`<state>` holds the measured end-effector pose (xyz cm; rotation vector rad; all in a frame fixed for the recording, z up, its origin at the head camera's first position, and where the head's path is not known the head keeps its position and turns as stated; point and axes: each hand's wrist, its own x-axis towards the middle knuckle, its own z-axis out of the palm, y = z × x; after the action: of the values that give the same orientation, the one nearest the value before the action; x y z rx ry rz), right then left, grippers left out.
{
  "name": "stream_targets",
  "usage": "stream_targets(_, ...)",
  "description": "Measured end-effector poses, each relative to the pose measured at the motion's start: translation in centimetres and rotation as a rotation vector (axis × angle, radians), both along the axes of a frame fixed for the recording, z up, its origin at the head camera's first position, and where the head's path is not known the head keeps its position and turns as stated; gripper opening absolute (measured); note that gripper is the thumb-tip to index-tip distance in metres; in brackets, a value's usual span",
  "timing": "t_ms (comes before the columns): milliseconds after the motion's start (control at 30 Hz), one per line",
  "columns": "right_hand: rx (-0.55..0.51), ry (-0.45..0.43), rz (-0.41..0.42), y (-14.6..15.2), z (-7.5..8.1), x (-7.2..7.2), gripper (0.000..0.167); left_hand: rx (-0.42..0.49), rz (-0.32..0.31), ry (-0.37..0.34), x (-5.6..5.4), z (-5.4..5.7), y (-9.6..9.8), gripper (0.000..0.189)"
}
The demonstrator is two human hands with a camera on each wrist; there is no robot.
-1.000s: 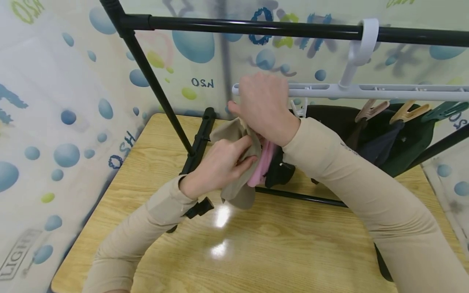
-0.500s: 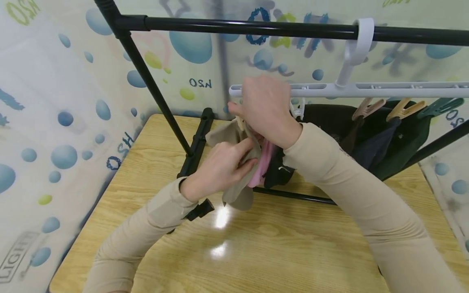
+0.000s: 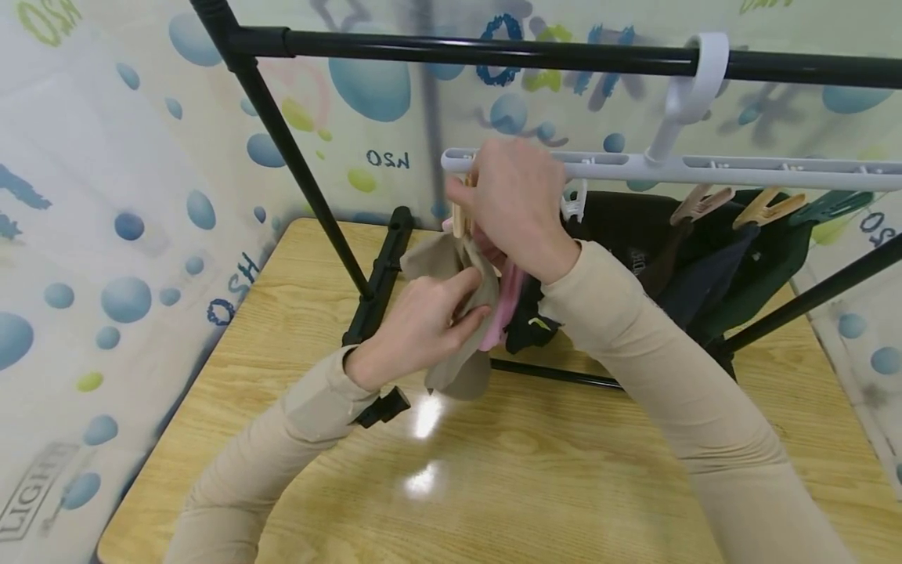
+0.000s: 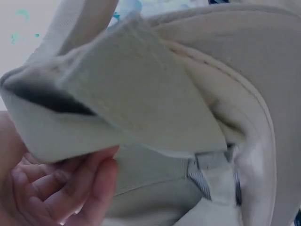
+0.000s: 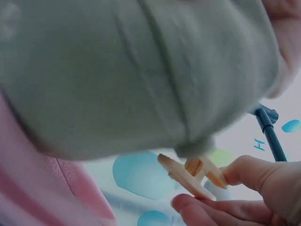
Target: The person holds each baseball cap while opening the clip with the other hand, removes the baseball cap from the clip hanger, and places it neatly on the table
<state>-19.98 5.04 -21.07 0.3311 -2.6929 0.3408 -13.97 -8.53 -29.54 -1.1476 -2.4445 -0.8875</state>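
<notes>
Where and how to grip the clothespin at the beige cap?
Pinch the clothespin across the two legs at its upper end, probably from the right: it stands near upright in the head view, with the beige cap below and the left hand lower left.

Creased beige cap (image 3: 461, 377) in left fingers (image 4: 102, 183), tan clothespin (image 5: 182, 176) between right fingers (image 5: 237, 208).

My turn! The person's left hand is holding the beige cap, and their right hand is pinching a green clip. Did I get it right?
Almost! The clip isn't green: it's a light orange-tan, as the right wrist view shows. The left hand is holding the beige cap, and the right hand is pinching that clip.
</notes>
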Motion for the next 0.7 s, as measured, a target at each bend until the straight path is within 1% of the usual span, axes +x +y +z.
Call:
stream_targets(133,-0.023,0.001,0.008,0.2,-0.1,-0.2,0.051,0.013,-0.006,-0.023,0.0,-0.5,-0.2,0.019)
stream_targets(267,-0.019,0.001,0.006,0.3,-0.1,-0.3,0.05,0.019,-0.006,-0.015,0.0,-0.8,-0.4,0.021)
stream_targets(400,-0.003,0.006,-0.029,0.3,-0.2,-0.4,0.049,0.022,0.0,0.0,0.0,-1.1,-1.0,0.025)
stream_targets(533,0.017,0.018,-0.074,0.2,-0.3,-0.6,0.047,0.03,0.019,-0.002,-0.1,-1.3,-1.7,0.027)
stream_targets(700,0.022,0.033,-0.09,0.2,-0.3,-0.7,0.046,0.062,0.024,-0.017,-0.4,-1.7,-2.7,0.028)
